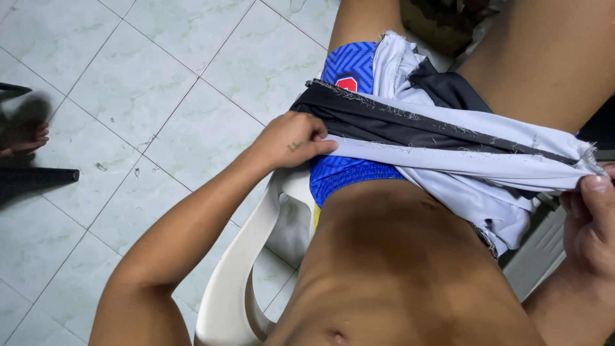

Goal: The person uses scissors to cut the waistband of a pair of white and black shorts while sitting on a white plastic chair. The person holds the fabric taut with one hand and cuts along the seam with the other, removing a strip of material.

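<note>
A strip of pale grey cloth (pixel 448 163) with frayed edges and a black panel (pixel 384 122) is stretched across my lap. My left hand (pixel 296 140) pinches its left end, fingers closed on the fabric. At the frame's right edge, my right hand (pixel 592 221) grips the other end, thumb on top. The cloth is pulled fairly taut between both hands and lies over blue patterned shorts (pixel 349 67). More of the grey cloth hangs bunched below the strip at the right.
I sit on a white plastic chair (pixel 240 269) over a pale green tiled floor (pixel 147 96). A black chair leg (pixel 38 176) and another person's foot (pixel 22 138) are at the left edge. Dark camouflage-patterned material (pixel 442 22) lies at the top.
</note>
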